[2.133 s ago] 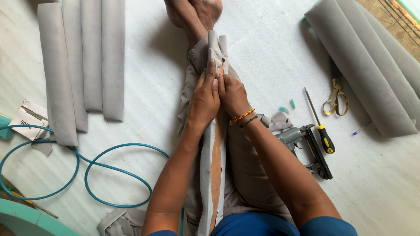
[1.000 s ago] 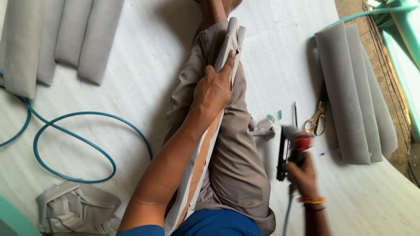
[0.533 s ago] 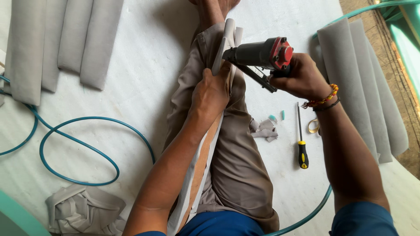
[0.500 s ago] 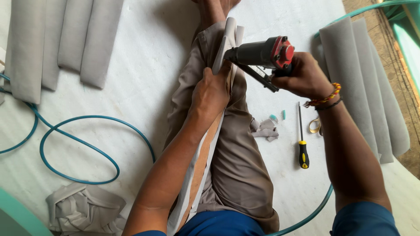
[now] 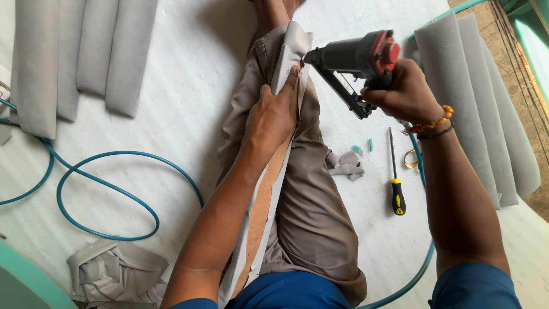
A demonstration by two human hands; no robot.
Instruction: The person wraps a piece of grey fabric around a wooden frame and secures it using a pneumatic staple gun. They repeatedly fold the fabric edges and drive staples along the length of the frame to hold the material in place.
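Note:
A long wooden strip (image 5: 264,200) wrapped in grey fabric (image 5: 293,44) lies along my outstretched legs. My left hand (image 5: 273,117) presses the fabric down onto the strip near its far end, fingers curled over the edge. My right hand (image 5: 400,91) grips a black pneumatic staple gun (image 5: 350,60) with a red cap. The gun's nose touches the fabric just beyond my left fingertips.
Finished grey padded strips lie at the far left (image 5: 74,57) and at the right (image 5: 474,109). A teal air hose (image 5: 114,191) loops on the white floor at left. A yellow-and-black screwdriver (image 5: 394,177), fabric scraps (image 5: 346,166) and scissors (image 5: 409,158) lie beside my right leg. Crumpled grey fabric (image 5: 114,272) sits near left.
My right hand left the strip, picked up the staple gun from the floor at right and brought its nose to the fabric edge. My left hand stayed pressed on the strip.

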